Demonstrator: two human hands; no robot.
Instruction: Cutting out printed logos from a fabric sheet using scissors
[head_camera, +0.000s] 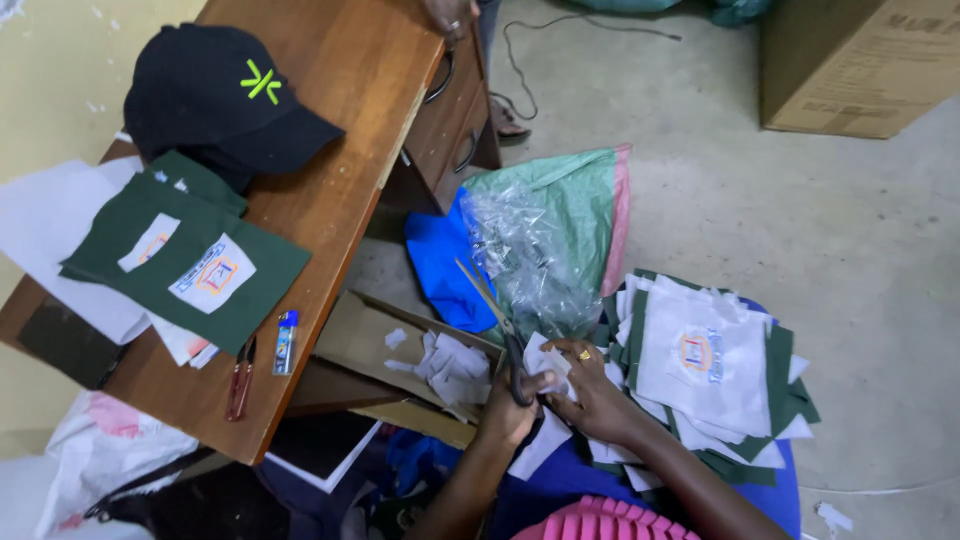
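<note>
The left hand (508, 405) is closed around the handles of a pair of scissors (497, 325), and the blades point up and away from the person, opened a little. The right hand (590, 390) is just beside the scissors, on their right; its fingers pinch a small white cloth piece (548, 358) that touches the scissors near the handles. To the right of the scissors lies a stack of green and white fabric pieces (715, 375). Left of the scissors stands an open cardboard box (365, 335) with white scraps (450, 365) inside. Behind the scissors is a crumpled clear plastic bag (525, 255). Far to the left of the scissors is a wooden desk (340, 110) with a black cap (215, 100)
</note>
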